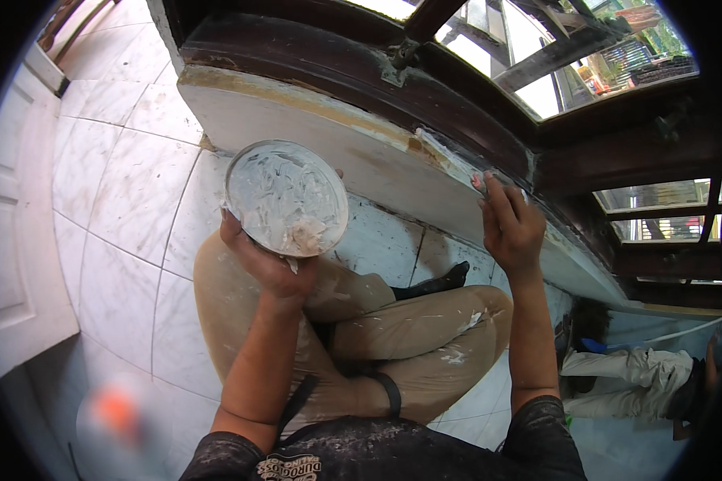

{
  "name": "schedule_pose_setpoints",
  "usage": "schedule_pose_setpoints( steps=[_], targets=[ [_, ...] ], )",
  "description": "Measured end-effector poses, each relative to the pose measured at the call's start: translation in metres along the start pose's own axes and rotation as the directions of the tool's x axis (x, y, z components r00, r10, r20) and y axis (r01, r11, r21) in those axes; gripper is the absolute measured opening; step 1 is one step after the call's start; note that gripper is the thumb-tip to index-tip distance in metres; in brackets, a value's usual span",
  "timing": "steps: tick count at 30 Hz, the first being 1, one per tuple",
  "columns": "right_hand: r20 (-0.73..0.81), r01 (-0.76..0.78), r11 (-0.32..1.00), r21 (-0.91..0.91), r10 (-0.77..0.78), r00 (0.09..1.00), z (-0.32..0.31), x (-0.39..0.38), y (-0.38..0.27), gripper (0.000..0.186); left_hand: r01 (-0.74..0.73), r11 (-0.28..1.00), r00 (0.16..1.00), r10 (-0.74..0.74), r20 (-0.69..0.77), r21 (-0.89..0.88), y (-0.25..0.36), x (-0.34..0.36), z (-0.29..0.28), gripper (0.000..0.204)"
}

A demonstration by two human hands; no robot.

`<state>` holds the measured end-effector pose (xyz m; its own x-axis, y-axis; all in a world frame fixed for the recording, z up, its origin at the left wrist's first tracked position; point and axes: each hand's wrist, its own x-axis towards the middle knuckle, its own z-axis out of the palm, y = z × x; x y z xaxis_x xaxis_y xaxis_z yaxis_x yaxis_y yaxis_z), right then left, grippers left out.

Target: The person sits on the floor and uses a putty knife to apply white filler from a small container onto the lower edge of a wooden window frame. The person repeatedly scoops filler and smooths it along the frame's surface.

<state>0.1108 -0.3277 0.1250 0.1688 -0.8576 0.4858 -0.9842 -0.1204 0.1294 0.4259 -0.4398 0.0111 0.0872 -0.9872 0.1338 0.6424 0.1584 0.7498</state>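
My left hand point(269, 260) is closed round the lower edge of a round pale lid point(257, 180), held tilted above my bent leg. White paste point(285, 192) is smeared over the lid's face, with a brownish lump of it near the lower rim. Up at the top edge of the low wall, my right hand point(515, 224) is closed in a pinch. A small pinkish and grey thing point(479, 183) shows at its fingertips, too small to name. Wet-looking white paste point(449, 154) lies along the wall's edge beside these fingers, under the dark window frame.
Dark wooden window frames point(321, 60) with glass run above the low wall point(297, 120). A white panelled door point(16, 216) stands at the left over marble-look tiles point(120, 248). Another person's light trousers point(634, 377) show at the lower right. An orange blur point(114, 410) lies lower left.
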Motion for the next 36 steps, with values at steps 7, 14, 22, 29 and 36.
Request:
schedule_pose_setpoints(
  steps=[7, 14, 22, 29, 36],
  targets=[
    [0.007, 0.055, 0.996, -0.069, -0.055, 0.998, 0.005, 0.003, 0.007, 0.052, 0.220, 0.900, 0.976, -0.204, 0.082, -0.376, 0.010, 0.003, 0.001, 0.077],
    [0.023, 0.095, 0.993, -0.074, -0.094, 0.995, 0.003, 0.003, 0.012, 0.046, -0.574, 0.702, 0.815, 0.441, 0.374, 0.422, -0.019, -0.003, -0.026, 0.111],
    [0.110, 0.118, 0.984, -0.135, -0.104, 0.988, 0.007, 0.006, 0.021, 0.044, -0.270, 0.888, 0.957, 0.204, 0.208, 0.372, -0.017, -0.008, -0.024, 0.071],
    [0.060, 0.175, 0.977, -0.125, -0.169, 0.984, 0.002, 0.004, 0.021, 0.042, 0.114, 0.991, 0.990, -0.108, 0.091, -0.069, -0.007, -0.007, -0.009, 0.071],
    [0.073, 0.138, 0.984, -0.112, -0.131, 0.989, 0.000, 0.005, 0.023, 0.041, -0.225, 0.927, 0.964, 0.167, 0.208, 0.301, -0.015, -0.007, -0.021, 0.084]
  ],
)
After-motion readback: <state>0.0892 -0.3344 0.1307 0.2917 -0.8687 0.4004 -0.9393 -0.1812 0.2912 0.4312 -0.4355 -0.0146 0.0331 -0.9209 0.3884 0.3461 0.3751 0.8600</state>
